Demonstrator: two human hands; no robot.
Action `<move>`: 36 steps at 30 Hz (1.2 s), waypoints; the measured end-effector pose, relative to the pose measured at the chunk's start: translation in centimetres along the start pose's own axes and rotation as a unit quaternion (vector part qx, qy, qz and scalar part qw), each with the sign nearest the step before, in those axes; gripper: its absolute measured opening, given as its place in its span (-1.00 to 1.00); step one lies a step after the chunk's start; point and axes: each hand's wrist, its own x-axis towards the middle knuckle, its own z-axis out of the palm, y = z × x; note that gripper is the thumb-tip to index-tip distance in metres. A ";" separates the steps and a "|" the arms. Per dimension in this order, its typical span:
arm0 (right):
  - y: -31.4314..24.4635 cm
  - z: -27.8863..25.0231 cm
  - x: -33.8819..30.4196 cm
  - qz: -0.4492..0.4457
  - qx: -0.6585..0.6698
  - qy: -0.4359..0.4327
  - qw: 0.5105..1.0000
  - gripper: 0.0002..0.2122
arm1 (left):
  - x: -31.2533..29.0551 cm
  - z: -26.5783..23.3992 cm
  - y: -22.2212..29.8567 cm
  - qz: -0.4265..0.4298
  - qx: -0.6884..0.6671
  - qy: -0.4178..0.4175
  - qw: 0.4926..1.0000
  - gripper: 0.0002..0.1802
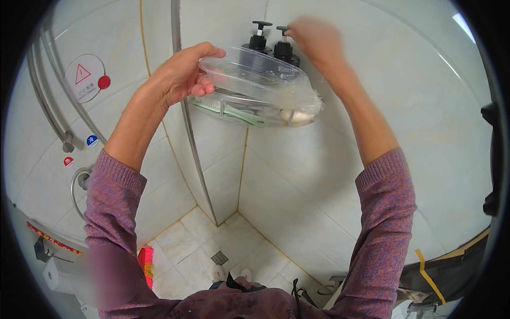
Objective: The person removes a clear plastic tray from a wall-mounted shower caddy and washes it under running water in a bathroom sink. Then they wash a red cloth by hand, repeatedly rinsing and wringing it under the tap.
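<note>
Tray, clear plastic, oval, tilted, in head view. Clamped at its left end in left hand: thumb over rim, other fingers curled lower down. Extends rightward from that hand, long side roughly across the view. Wet-looking, with droplets on the wall; cloudy at right end. No clear read on any contents.

Just below tray, overlapping it in view: clear shelf with dividers, at the wall corner. Can't tell if touching tray. Inside shelf, left to middle: brush, pale green handle, white bristles toward left end. Right-end compartment: cream rounded item, maybe soap, partly hidden by plastic.

Behind tray: two black pump bottles side by side, left bottle and right bottle. Lower parts covered or seen through tray. Contents not visible.

Right hand: motion-blurred, up and right of tray, apart from it, fingers bent, right beside pump head of right bottle. Can't tell whether touching the pump, or whether fingers together or apart.

Around: pale tiled wall, metal edge strip left of shelf, floor drain far below, red broom to the left.
</note>
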 end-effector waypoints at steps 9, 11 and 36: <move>1.9 -0.7 -0.5 0.080 0.123 -0.089 0.985 -0.83 | 1.4 2.1 0.2 0.004 -0.006 -0.026 1.000 -0.52; 2.4 -1.0 -0.6 0.138 0.181 -0.120 0.966 -0.75 | 1.6 2.8 0.3 0.008 -0.005 -0.032 0.999 -0.53; 3.6 -1.5 -0.9 0.070 0.256 -0.139 0.954 -0.67 | 5.2 5.7 1.0 0.012 -0.008 -0.022 1.000 -0.62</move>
